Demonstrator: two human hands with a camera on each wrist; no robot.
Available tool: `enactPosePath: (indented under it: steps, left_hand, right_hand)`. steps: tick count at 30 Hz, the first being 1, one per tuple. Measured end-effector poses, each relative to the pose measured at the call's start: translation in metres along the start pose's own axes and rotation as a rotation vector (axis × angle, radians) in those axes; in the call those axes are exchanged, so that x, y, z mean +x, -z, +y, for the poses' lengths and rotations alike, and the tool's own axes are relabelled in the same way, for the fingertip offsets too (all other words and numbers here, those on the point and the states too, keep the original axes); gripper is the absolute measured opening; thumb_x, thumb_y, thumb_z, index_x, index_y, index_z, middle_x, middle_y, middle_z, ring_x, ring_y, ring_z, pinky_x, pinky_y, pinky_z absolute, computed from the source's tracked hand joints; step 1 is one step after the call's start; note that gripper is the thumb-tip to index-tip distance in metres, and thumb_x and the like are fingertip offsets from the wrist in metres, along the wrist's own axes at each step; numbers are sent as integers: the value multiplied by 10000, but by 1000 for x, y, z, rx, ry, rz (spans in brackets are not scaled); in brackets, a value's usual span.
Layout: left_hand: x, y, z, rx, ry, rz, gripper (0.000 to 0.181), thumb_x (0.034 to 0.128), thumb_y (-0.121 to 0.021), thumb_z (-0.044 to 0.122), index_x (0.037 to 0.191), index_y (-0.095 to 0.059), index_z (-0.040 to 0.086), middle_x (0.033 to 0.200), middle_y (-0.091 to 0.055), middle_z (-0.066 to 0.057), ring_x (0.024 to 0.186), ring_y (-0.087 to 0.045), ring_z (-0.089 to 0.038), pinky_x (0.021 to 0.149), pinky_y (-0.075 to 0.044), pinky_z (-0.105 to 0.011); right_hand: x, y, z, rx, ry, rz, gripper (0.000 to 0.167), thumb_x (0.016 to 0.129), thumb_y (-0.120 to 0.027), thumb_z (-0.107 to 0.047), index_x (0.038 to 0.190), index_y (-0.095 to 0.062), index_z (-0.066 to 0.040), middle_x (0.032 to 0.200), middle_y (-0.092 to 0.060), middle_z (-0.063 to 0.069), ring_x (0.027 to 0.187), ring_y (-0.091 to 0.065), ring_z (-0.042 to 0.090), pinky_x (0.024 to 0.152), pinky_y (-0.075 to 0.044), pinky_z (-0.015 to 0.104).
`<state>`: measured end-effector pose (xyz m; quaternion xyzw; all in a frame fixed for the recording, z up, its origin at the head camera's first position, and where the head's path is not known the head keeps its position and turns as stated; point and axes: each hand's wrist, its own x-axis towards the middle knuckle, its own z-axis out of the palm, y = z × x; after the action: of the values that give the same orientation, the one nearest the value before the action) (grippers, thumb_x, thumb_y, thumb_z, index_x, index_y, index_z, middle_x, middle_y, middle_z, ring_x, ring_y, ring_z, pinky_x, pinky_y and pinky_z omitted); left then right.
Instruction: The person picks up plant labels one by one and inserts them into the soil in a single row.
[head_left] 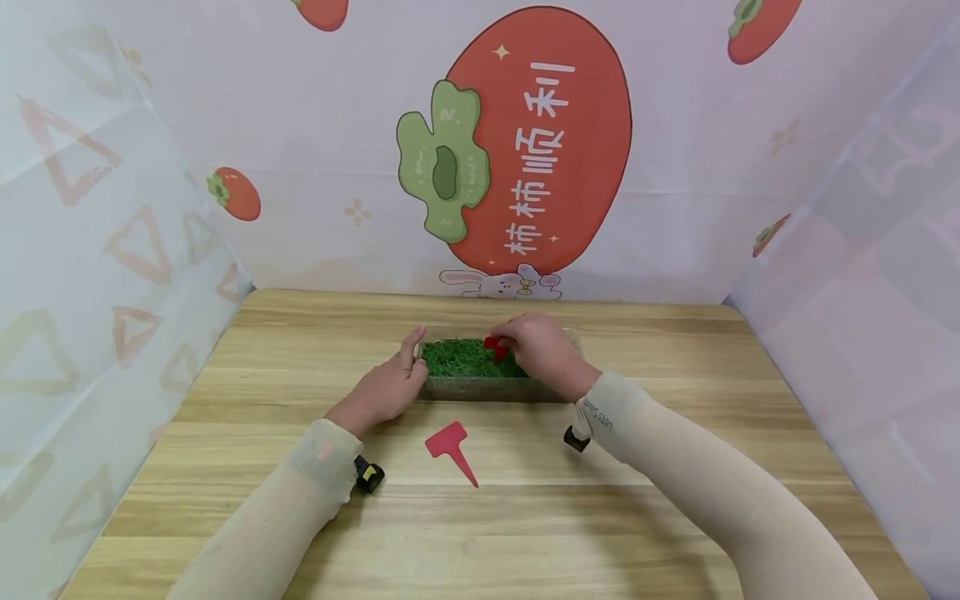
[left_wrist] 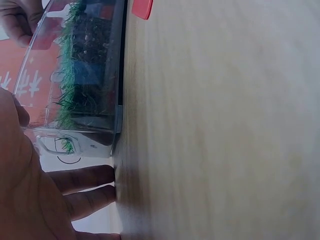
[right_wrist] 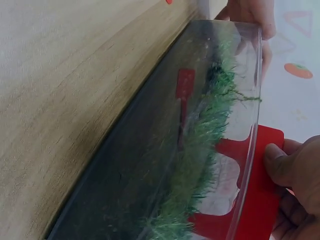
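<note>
Tabletop (head_left: pixel 487 542) in wood grain bears a clear plastic planter box (head_left: pixel 480 389) set crosswise before the person; a hard downward or forward push on one side could slide or tip it, since only light contact seems to steady it. Inside, the green grass (head_left: pixel 452 358) stands thick enough to hide where a stem enters, so a misjudged spot might bend blades or miss the dirt. The left hand (head_left: pixel 384 387) lies at the box's left end, its fingers mostly straight and spread, touching without clasping; too little brace there would let the box swivel. The right hand (head_left: pixel 543 350) pinches a red two-pronged piece (right_wrist: pixel 263 180) between thumb and fingers by its broad edge, above the grass at the rim. Whether its prongs reach the soil cannot be told; a skewed push could bend one or twist the piece loose. Nearer the person, a red T-shaped plant label (head_left: pixel 450 440) lies flat, where a dragging sleeve might sweep it aside.
</note>
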<state>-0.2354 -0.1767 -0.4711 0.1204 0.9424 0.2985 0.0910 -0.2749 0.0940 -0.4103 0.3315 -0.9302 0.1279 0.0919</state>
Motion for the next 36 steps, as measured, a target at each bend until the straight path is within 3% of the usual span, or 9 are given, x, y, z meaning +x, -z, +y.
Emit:
enactPosePath:
  steps: [13,20,36]
  left_hand:
    - [3,-1,-2,23,-14,6,617,1079,-185,401,1622,73,259,1645,-228,-155,1437,-373,-395,1130,-351,-555]
    - [2,-2,-1,13,-4,-12,614,1077,-178,411,1604,127,328,1646,-219,-164,1438,-367,-401,1134,-347,-554]
    - [-1,1,1,7,-11,0,620,1080,-195,405,1623,66,257,1634,-246,-178,1428,-381,-408,1128,-352,-561]
  right_hand:
    - [0,-4,2,-46,16,1,218,938,-703,-117,1127,-777,-195,1001,-766,-6,903,-704,170,860,-574,362]
    - [-1,-2,1,-28,27,-16,272,898,-747,-96,1155,-772,-182,1018,-763,7,921,-702,174,868,-577,357]
    - [-5,3,-1,-18,99,58,266,886,-767,-116,1151,-748,-137,1040,-731,21,917,-685,185,865,-573,374]
